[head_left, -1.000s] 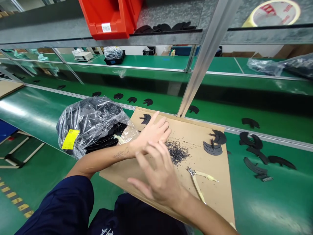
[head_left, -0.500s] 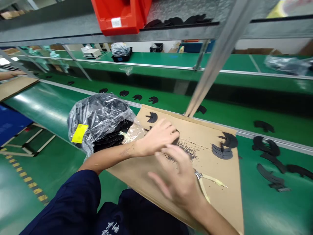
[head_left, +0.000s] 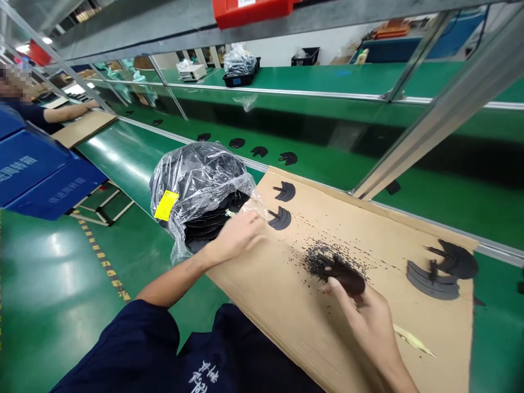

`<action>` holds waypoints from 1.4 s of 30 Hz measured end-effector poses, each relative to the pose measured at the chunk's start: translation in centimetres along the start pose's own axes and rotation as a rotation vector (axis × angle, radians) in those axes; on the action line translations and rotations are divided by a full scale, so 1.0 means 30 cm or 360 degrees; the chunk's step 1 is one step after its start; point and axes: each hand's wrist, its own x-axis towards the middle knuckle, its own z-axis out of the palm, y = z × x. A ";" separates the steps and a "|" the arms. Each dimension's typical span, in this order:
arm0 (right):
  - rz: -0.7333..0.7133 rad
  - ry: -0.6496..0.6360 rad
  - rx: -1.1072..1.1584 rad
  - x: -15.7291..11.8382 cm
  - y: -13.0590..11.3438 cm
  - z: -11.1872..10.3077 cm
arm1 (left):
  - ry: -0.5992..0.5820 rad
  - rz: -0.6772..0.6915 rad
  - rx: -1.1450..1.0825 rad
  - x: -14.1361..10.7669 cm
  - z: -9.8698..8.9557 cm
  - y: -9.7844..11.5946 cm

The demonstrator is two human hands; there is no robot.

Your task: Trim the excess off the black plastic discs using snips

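Currently, the right hand [head_left: 368, 327] clenches one black piece [head_left: 344, 277], left hand [head_left: 239, 237], grip unclear, beside one plastic bag [head_left: 196, 183].

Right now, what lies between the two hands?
In the head view, a cardboard sheet and scattered black granules lie between the left hand and the right hand.

The right hand [head_left: 368, 322], open over the cardboard sheet [head_left: 262, 284] a moment ago, now has its fingers [head_left: 333, 284] on a black curved piece [head_left: 344, 274] at the heap of black crumbs [head_left: 323, 261]. The left hand [head_left: 239, 237] has drawn back from the crumbs to the sheet's near edge, beside the plastic bag [head_left: 196, 174]. A further black piece [head_left: 279, 218] now lies on the sheet near the bag. Of the pliers [head_left: 411, 339], only a yellow handle shows. More of the blue crates [head_left: 41, 174] and a co-worker's arm [head_left: 67, 113] appear at far left.
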 end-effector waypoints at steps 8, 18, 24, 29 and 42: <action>0.0489 0.0002 0.0743 0.026 0.002 0.024 | 0.0419 -0.0220 0.0450 -0.106 -0.026 -0.190; 0.0621 0.0022 0.1078 0.036 0.040 0.055 | 0.0858 0.0641 -0.0931 0.092 0.097 0.193; 0.0502 0.0285 0.0867 0.014 0.070 0.055 | 0.0767 0.0663 -0.1156 0.127 0.219 0.288; 0.0413 0.0226 0.0736 -0.002 0.088 0.065 | 0.0414 0.0308 -0.1338 0.120 0.240 0.298; 0.0509 0.0266 0.0682 -0.006 0.105 0.065 | 0.0162 0.0073 -0.1750 0.113 0.254 0.248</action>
